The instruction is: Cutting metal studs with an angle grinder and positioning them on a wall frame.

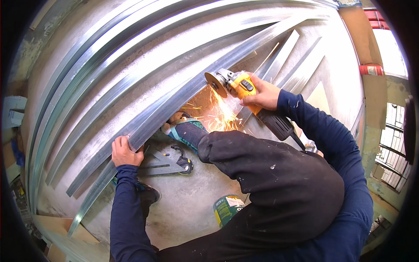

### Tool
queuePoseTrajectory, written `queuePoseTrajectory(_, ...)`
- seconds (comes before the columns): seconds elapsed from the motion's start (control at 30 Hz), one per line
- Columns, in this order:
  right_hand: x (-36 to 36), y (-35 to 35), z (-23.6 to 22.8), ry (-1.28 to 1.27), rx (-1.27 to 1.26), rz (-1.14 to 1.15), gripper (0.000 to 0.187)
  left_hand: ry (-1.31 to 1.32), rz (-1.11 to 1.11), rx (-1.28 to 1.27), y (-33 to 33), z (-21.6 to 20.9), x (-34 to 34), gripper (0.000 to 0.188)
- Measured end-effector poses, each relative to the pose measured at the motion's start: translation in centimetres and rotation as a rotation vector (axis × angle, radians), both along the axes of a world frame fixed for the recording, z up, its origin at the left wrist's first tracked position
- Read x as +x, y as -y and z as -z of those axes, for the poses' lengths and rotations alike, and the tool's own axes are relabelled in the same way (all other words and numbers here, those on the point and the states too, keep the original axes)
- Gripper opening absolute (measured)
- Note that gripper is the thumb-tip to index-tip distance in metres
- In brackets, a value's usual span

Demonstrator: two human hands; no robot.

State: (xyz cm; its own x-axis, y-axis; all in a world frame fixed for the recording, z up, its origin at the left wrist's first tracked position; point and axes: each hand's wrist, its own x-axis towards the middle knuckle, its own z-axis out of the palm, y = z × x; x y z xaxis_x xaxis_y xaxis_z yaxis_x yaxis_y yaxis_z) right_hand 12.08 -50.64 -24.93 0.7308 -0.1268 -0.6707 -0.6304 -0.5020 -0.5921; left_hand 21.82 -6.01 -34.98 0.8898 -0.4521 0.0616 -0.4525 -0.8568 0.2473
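The long galvanised steel channel point(183, 94) ran lower left to upper right; left hand point(125, 151) clenched its end, right hand point(261, 94) grasped the yellow angle grinder point(238, 84) mid-frame.

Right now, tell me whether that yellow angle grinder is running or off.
Running. Orange sparks spray from where the angle grinder meets the metal channel; the right hand grips its body, and the left hand steadies the channel.

Grinder point(238, 84) right of channel point(174, 105); can point(227, 209) before knee point(244, 157).
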Motion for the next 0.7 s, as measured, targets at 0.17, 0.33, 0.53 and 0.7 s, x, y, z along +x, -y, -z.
queuePoseTrajectory(0.17,0.8,-0.1,0.0,0.011,0.026,0.020,0.078,0.005,0.003,0.015,0.3,0.1,-0.1,0.048)
queuePoseTrajectory(0.33,1.1,-0.3,-0.1,0.014,-0.007,-0.010,0.076,0.021,-0.002,0.018,0.1,-0.2,-0.1,0.048)
queuePoseTrajectory(0.53,0.8,0.0,0.0,-0.018,-0.008,-0.011,0.077,0.021,0.011,0.005,0.1,0.1,0.1,0.047)
queuePoseTrajectory(0.7,0.7,0.1,0.6,0.016,0.032,-0.020,0.079,0.009,0.006,0.011,0.0,-0.1,0.0,0.048)
